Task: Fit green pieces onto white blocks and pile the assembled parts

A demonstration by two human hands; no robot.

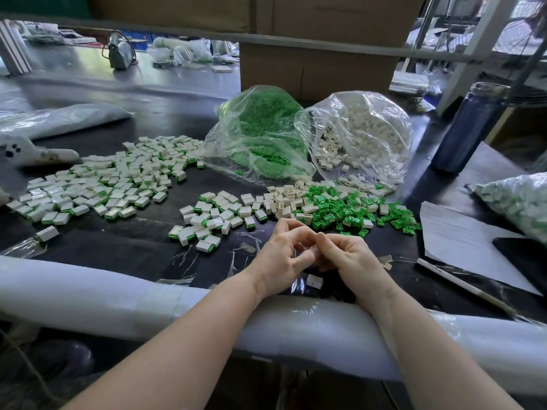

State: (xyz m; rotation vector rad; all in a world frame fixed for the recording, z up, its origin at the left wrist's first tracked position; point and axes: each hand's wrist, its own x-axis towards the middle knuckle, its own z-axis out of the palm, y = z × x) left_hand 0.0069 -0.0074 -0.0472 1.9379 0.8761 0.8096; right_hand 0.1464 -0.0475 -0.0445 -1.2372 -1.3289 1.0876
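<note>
Bare dark tabletop [118, 247] lies open left of the hands, between the padded white table edge [88, 288] and the scattered assembled white-and-green blocks [97, 184]. Ahead, loose green plastic pieces [349, 211] and plain white blocks [284, 199] bar the way; behind them stand two clear plastic bags [361, 134]. At right lie a white paper sheet [461, 238] and a white pen [461, 282].

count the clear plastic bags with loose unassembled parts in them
2: the bag of green pieces at centre back, and the bag of white blocks touching its right side.
</note>
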